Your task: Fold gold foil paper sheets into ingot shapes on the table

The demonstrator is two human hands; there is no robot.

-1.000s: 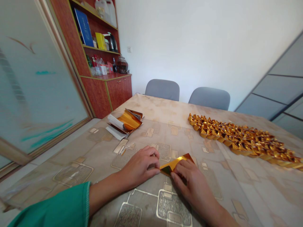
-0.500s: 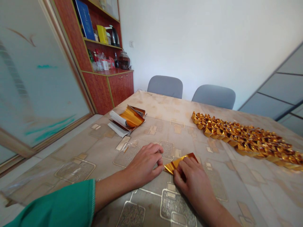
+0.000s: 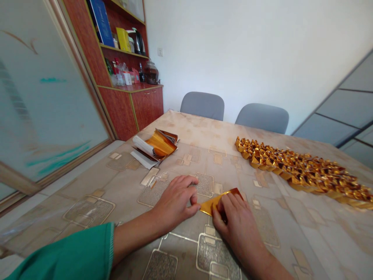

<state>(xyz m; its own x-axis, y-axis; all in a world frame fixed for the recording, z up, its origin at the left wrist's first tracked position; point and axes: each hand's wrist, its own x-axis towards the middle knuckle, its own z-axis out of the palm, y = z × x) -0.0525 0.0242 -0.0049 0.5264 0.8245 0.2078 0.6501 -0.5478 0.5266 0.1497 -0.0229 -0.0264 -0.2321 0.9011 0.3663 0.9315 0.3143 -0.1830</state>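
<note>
A folded piece of gold foil paper [image 3: 217, 203] lies flat on the patterned table cover [image 3: 180, 249], under the fingers of my right hand [image 3: 236, 223], which press it down. My left hand [image 3: 175, 204] rests on the table with its fingers curled, the thumb tip beside the foil's left corner. It holds nothing. Farther off lie a stack of gold foil sheets with white paper [image 3: 155, 147] and a long mass of several folded gold foil pieces [image 3: 300, 171].
Two grey chairs [image 3: 202, 105] stand beyond the far table edge. A red-brown cabinet [image 3: 125, 109] with cluttered shelves stands at the back left, beside a frosted glass door [image 3: 49, 97]. A green sleeve [image 3: 64, 254] covers my left forearm.
The foil's dark underside no longer shows at its left corner, and the piece lies flatter under my right fingers. My left thumb and fingers have shifted slightly. The view has moved a little.
</note>
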